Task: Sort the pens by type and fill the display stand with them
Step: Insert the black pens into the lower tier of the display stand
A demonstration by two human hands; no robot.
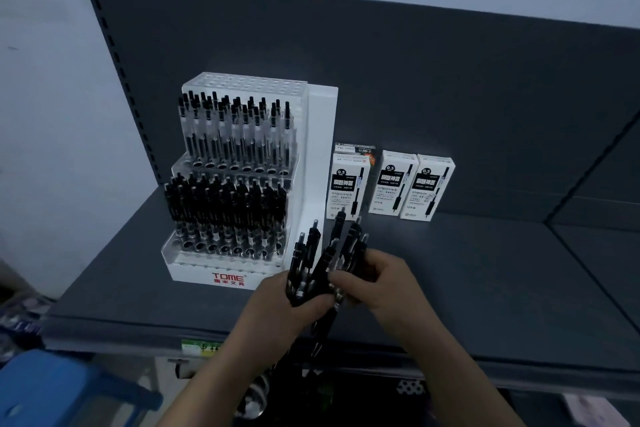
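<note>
Hands meet at lower centre: left hand point(277, 305) grips a fanned bundle of black pens point(313, 246), and right hand point(384, 282) pinches the same bundle. Stand point(320, 149), left of centre on shelf point(485, 270), two tiers filled. Boxes point(391, 184) just right of it.

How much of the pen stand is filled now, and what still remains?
Done: in the display stand, clear pens stand in the middle tier and black pens in the tier below. In hand: the left hand and right hand both hold a bundle of black pens. Left: the top holes look empty.
</note>
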